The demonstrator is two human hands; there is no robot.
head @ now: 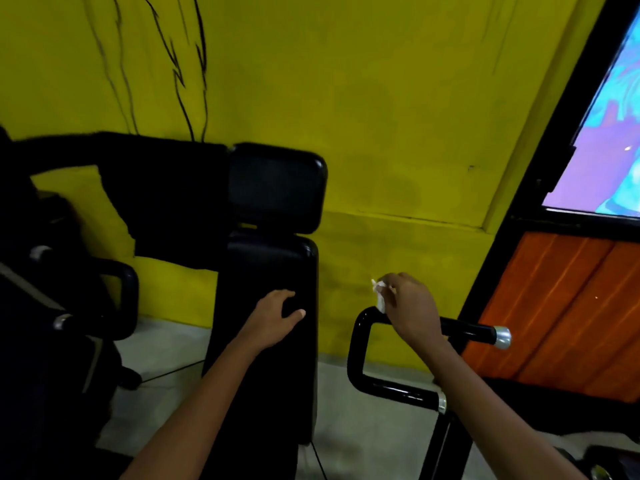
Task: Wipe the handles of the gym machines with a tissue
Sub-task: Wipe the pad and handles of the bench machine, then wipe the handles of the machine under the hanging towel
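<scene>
Right hand point(412, 306) pinches the tissue point(379, 296) against the handle point(464, 330); left hand point(277, 315) rests open on the backrest point(270, 271).

Hands: 2, left hand point(277, 315) at 6 o'clock, right hand point(410, 306) at 4 o'clock; tissue point(380, 295): 1 pc, white. Black pads: 2, headrest pad point(277, 187) near centre, back pad point(266, 327) at 6 o'clock below it. Handle bars w/ silver end caps at 4–5 o'clock: 2, upper handle point(467, 330), lower handle point(398, 391); orange panel point(554, 306): 1, at 3–4 o'clock.
</scene>
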